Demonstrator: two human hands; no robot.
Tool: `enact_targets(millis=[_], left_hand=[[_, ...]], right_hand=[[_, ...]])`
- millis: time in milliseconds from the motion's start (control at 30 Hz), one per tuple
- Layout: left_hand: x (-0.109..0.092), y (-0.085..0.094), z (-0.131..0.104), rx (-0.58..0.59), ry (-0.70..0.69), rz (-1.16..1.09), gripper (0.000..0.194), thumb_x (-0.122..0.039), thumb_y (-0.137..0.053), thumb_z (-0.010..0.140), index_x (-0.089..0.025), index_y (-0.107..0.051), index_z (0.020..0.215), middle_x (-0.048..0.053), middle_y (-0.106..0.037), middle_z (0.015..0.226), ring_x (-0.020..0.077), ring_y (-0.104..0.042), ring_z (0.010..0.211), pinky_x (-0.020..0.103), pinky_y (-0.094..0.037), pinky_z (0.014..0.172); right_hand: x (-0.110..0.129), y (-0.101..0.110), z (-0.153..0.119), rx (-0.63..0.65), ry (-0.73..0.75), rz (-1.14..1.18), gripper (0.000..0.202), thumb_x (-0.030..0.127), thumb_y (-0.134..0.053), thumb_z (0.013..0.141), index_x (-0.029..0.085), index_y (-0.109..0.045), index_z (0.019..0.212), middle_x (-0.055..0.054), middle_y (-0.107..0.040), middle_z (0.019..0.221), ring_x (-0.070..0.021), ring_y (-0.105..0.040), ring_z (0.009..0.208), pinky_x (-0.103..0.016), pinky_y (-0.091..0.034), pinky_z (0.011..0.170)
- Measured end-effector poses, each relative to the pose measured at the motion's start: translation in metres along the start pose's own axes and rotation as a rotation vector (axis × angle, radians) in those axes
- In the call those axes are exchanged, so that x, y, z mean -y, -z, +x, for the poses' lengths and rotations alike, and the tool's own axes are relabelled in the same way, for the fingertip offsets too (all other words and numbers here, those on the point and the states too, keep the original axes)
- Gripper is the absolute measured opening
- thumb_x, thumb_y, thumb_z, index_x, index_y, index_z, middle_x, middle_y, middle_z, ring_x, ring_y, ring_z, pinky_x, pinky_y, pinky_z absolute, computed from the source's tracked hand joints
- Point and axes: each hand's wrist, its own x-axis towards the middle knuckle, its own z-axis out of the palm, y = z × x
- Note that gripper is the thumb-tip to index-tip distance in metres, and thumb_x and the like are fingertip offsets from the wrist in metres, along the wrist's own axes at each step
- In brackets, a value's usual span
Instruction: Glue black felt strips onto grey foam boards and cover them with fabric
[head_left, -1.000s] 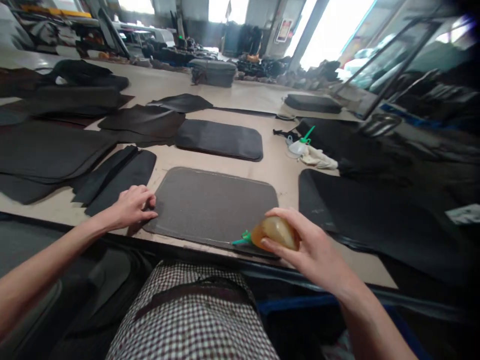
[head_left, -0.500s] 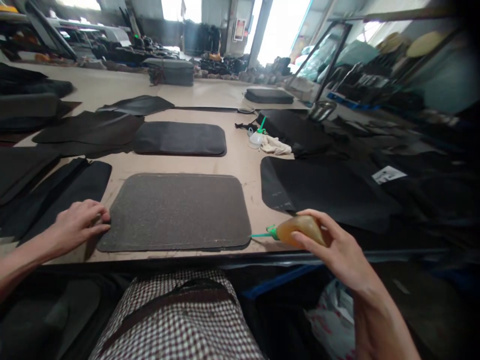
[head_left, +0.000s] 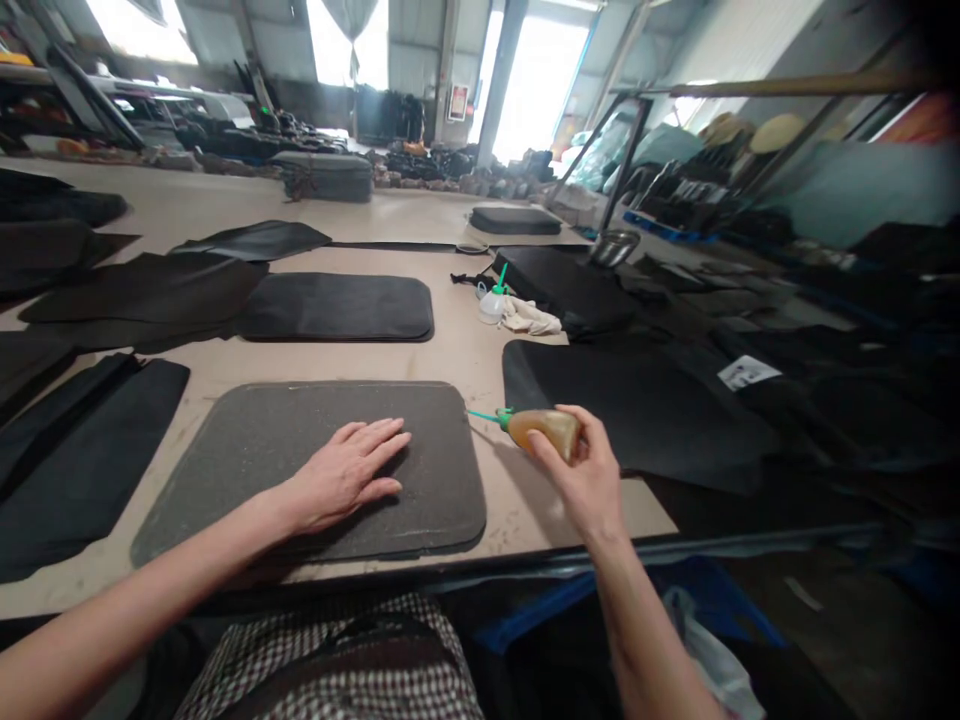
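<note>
A dark grey rectangular sheet with rounded corners (head_left: 255, 440) lies in front of me, close to the table's front edge. My left hand (head_left: 352, 470) is over its middle with the fingers stretched out and nothing in them; it appears to rest on the surface. In my right hand (head_left: 589, 465) is a squeeze bottle (head_left: 536, 432) of amber liquid, tilted on its side. Its thin green nozzle points left, with the tip at the sheet's right edge near the far corner. Whether liquid is coming out is too small to tell.
A black stack of rounded sheets (head_left: 337, 306) lies behind, and more black sheets (head_left: 112, 430) are at the left. On the right is a large black piece (head_left: 600, 400). A second, whitish bottle (head_left: 492, 305) stands beside a pale cloth (head_left: 531, 317).
My left hand has moved right, from the sheet's left edge onto its middle. My right hand has carried the bottle's nozzle from the near right corner up along the right edge. The view has shifted.
</note>
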Motion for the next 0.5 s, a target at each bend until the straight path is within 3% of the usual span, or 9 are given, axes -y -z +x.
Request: enact_targets(millis=[100,200,300,500], left_hand=[[0.000,-0.016,0.013,0.024,0.002,0.074,0.065,-0.061,-0.034,0.103,-0.024,-0.038,0.156,0.011,-0.032,0.165,0.0279,-0.033,0.150,0.045,-0.023,0.120],[0.002,-0.025,0.015,0.005,0.008,0.113,0.065,-0.063,-0.033,0.103,-0.024,-0.039,0.155,0.011,-0.033,0.165,0.0282,-0.032,0.151,0.044,-0.021,0.120],[0.002,-0.029,0.015,-0.023,0.005,0.125,0.065,-0.063,-0.033,0.103,-0.024,-0.039,0.155,0.011,-0.035,0.164,0.0272,-0.032,0.151,0.043,-0.020,0.120],[0.002,-0.030,0.015,-0.017,0.011,0.122,0.066,-0.063,-0.034,0.102,-0.025,-0.039,0.155,0.011,-0.034,0.165,0.0276,-0.032,0.151,0.043,-0.021,0.120]], right_hand=[[-0.004,-0.024,0.015,0.000,0.057,-0.025,0.056,0.057,-0.074,0.082,0.023,-0.060,0.124,-0.008,-0.063,0.121,-0.0278,-0.061,0.108,-0.043,-0.049,0.096],[-0.006,-0.030,0.024,0.031,0.089,-0.048,0.055,0.057,-0.073,0.082,0.024,-0.061,0.124,-0.008,-0.064,0.120,-0.0281,-0.061,0.109,-0.043,-0.048,0.098],[-0.005,-0.018,0.021,0.045,0.047,-0.051,0.053,0.056,-0.074,0.081,0.026,-0.061,0.124,-0.006,-0.064,0.122,-0.0278,-0.062,0.108,-0.043,-0.048,0.097],[0.001,0.029,-0.007,0.173,-0.183,0.028,0.053,0.056,-0.079,0.078,0.029,-0.063,0.121,-0.003,-0.067,0.115,-0.0255,-0.065,0.098,-0.037,-0.053,0.085]])
